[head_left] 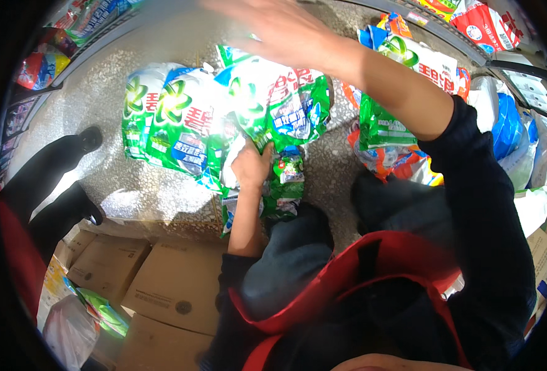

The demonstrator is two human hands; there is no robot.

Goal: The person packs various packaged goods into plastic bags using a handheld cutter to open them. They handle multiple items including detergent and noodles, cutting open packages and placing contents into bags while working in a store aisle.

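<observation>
My left hand (252, 165) is closed on the lower edge of a green and white detergent bag (300, 114), its thumb against the green film. Above that bag, my right hand (279, 31) reaches across with its fingers stretched out and nothing visible in them; motion blurs the fingertips. Just left of the held bag, another green and white detergent bag (190, 123) overlaps a similar bag (136, 111). Under my left wrist, a green packet (288, 179) lies partly hidden by my hand.
More detergent bags (385, 120) lie to the right, over orange packages (397, 159). Cardboard boxes (177, 278) stand at the lower left. Metal shelf edges (453, 40) run along the far side. A person's dark-clothed legs (57, 164) are at the left. A blue and white bag (507, 127) is at the right.
</observation>
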